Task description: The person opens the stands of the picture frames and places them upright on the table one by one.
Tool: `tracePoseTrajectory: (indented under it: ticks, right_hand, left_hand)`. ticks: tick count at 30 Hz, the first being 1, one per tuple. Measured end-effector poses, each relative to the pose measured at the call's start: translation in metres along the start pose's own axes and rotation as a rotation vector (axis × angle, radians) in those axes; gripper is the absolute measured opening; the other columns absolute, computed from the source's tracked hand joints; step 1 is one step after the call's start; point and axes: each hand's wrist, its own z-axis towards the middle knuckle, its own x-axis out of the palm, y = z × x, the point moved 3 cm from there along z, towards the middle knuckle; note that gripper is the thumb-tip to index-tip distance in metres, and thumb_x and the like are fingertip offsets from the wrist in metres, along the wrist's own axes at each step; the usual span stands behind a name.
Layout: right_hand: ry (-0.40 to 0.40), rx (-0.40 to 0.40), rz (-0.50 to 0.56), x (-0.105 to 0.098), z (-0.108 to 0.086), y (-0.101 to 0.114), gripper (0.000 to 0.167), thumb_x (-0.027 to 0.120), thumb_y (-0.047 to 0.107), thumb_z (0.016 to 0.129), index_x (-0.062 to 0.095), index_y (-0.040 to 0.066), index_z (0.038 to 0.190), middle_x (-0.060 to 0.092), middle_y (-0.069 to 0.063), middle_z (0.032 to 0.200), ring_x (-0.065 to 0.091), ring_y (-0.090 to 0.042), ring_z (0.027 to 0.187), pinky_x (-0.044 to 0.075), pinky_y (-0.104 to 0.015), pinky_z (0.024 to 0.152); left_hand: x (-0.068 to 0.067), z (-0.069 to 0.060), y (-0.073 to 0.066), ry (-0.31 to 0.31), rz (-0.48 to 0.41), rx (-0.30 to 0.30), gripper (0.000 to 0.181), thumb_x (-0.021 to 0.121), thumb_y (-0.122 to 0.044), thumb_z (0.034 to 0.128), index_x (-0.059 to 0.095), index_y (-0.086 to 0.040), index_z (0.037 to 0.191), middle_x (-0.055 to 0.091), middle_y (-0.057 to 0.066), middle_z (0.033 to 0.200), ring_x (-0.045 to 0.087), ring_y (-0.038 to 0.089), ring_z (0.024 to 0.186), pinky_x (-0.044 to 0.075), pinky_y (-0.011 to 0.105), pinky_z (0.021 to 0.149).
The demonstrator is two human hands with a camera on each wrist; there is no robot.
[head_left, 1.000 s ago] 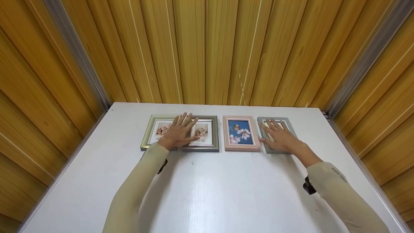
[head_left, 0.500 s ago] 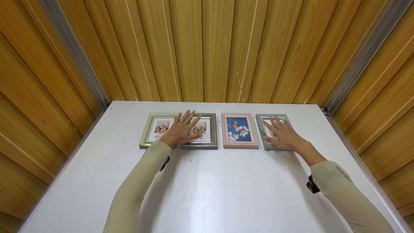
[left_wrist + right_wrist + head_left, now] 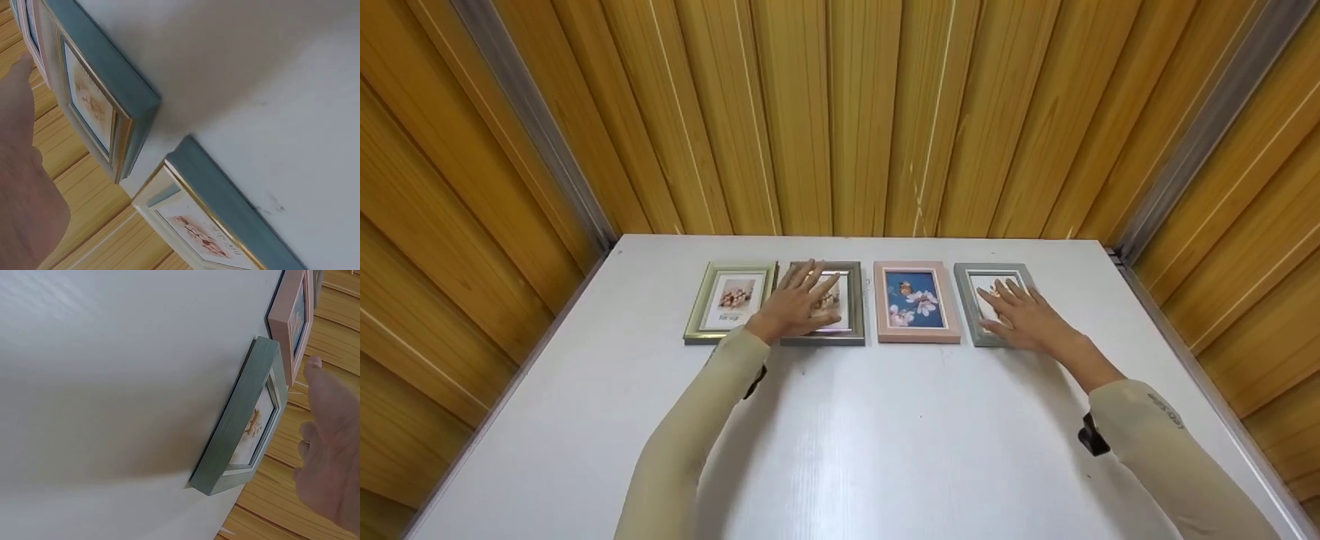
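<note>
Four picture frames lie in a row: a light green-gold frame [image 3: 695, 315], a dark bronze frame [image 3: 858, 300], a pink frame [image 3: 952, 307] and a grey-green frame [image 3: 966, 300]. My left hand [image 3: 797, 306], fingers spread, is over the bronze frame and hides part of its picture. My right hand [image 3: 1024, 315] is spread over the grey-green frame's right side. In the left wrist view, my left hand [image 3: 25, 169] appears above the bronze frame [image 3: 107, 62]; in the right wrist view, my right hand [image 3: 332, 444] appears above the grey-green frame [image 3: 236, 405]. Contact is unclear.
The frames are near the far edge of a white table [image 3: 855, 435]. Yellow wood-grain panels [image 3: 802, 120] rise behind it and at both sides, with grey metal posts [image 3: 536, 112] at the corners.
My left hand has shifted right, uncovering the green-gold frame. My right hand has moved slightly right and toward me, showing more of the grey-green frame.
</note>
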Motion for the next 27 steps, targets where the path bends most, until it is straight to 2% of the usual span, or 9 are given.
tracePoseTrajectory:
  ticks: [5, 10, 14, 19, 23, 27]
  right_hand:
    - [-0.017, 0.027, -0.003, 0.002, -0.012, -0.019, 0.064, 0.049, 0.039, 0.107, 0.035, 0.002, 0.157, 0.029, -0.038, 0.158, 0.023, -0.056, 0.149, 0.017, -0.071, 0.120]
    - [-0.015, 0.092, -0.028, 0.000, -0.018, -0.034, 0.057, 0.052, 0.032, 0.106, 0.045, -0.003, 0.150, 0.039, -0.040, 0.152, 0.037, -0.059, 0.140, 0.034, -0.072, 0.110]
    - [-0.011, 0.153, -0.042, 0.000, -0.017, -0.042, 0.053, 0.052, 0.028, 0.105, 0.050, -0.005, 0.145, 0.045, -0.039, 0.147, 0.043, -0.058, 0.135, 0.041, -0.071, 0.105]
    - [-0.067, 0.219, 0.004, 0.006, -0.012, -0.046, 0.045, 0.054, 0.023, 0.103, 0.058, -0.008, 0.135, 0.054, -0.037, 0.137, 0.049, -0.056, 0.130, 0.045, -0.069, 0.101]
    - [-0.166, 0.228, 0.031, 0.014, -0.010, -0.046, 0.035, 0.057, 0.014, 0.100, 0.066, -0.010, 0.123, 0.062, -0.035, 0.124, 0.057, -0.053, 0.119, 0.052, -0.066, 0.092]
    - [-0.270, 0.236, 0.015, 0.018, -0.009, -0.046, 0.025, 0.063, 0.006, 0.095, 0.071, -0.012, 0.110, 0.066, -0.031, 0.113, 0.062, -0.050, 0.109, 0.056, -0.063, 0.082]
  left_hand:
    - [0.004, 0.029, -0.025, 0.028, 0.034, 0.018, 0.073, 0.044, -0.055, 0.1042, 0.024, -0.017, 0.164, 0.015, 0.017, 0.171, 0.008, 0.036, 0.160, 0.010, 0.056, 0.129]
    - [0.010, 0.058, -0.054, 0.052, 0.055, 0.022, 0.066, 0.038, -0.050, 0.1076, 0.022, -0.021, 0.164, 0.012, 0.013, 0.173, 0.005, 0.031, 0.161, 0.007, 0.050, 0.131]
    - [0.009, 0.074, -0.084, 0.022, -0.046, 0.062, 0.059, 0.044, -0.041, 0.1085, 0.032, -0.018, 0.161, 0.017, 0.014, 0.171, 0.008, 0.031, 0.161, 0.011, 0.051, 0.130]
    - [0.012, 0.089, -0.121, -0.030, -0.221, 0.100, 0.054, 0.058, -0.029, 0.1044, 0.044, -0.014, 0.155, 0.030, 0.014, 0.167, 0.017, 0.030, 0.159, 0.018, 0.049, 0.129]
    - [0.017, 0.101, -0.152, -0.042, -0.272, 0.081, 0.054, 0.063, -0.026, 0.1017, 0.048, -0.013, 0.152, 0.042, 0.012, 0.162, 0.033, 0.027, 0.154, 0.027, 0.043, 0.127]
    - [0.014, 0.117, -0.185, -0.042, -0.353, 0.026, 0.050, 0.061, -0.023, 0.1017, 0.050, -0.012, 0.150, 0.054, 0.008, 0.154, 0.047, 0.023, 0.145, 0.038, 0.034, 0.121]
